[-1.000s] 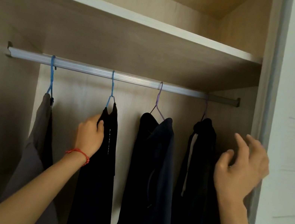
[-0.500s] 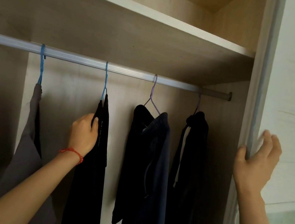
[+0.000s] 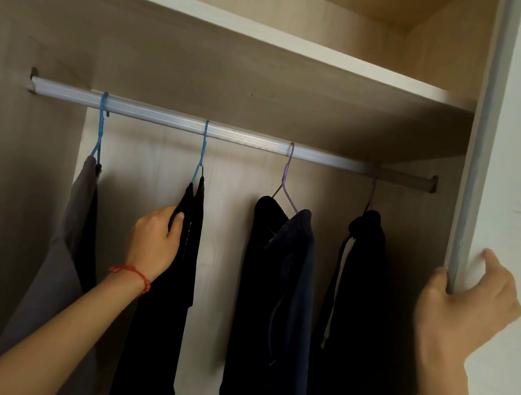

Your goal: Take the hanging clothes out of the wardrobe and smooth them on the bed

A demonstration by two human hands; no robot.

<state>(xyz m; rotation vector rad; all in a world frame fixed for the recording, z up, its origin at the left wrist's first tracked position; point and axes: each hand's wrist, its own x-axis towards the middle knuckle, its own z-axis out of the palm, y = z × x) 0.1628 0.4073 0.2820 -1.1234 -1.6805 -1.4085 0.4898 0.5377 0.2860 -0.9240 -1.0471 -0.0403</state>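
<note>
Fingers of my right hand (image 3: 466, 303) now curl round the edge of the wardrobe door (image 3: 471, 199); a second ago that hand was spread in the air beside the rightmost dark garment (image 3: 358, 284). My left hand (image 3: 154, 241) stays pinched on the black garment (image 3: 173, 286) just below its blue hanger (image 3: 202, 152), which is hooked over the rail (image 3: 228, 132). All four pieces hang there, none taken out. With the door held wide, I judge lifting that hanger off comes next.

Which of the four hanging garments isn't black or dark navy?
The grey garment on the leftmost blue hanger; the other three are black or dark navy.
</note>
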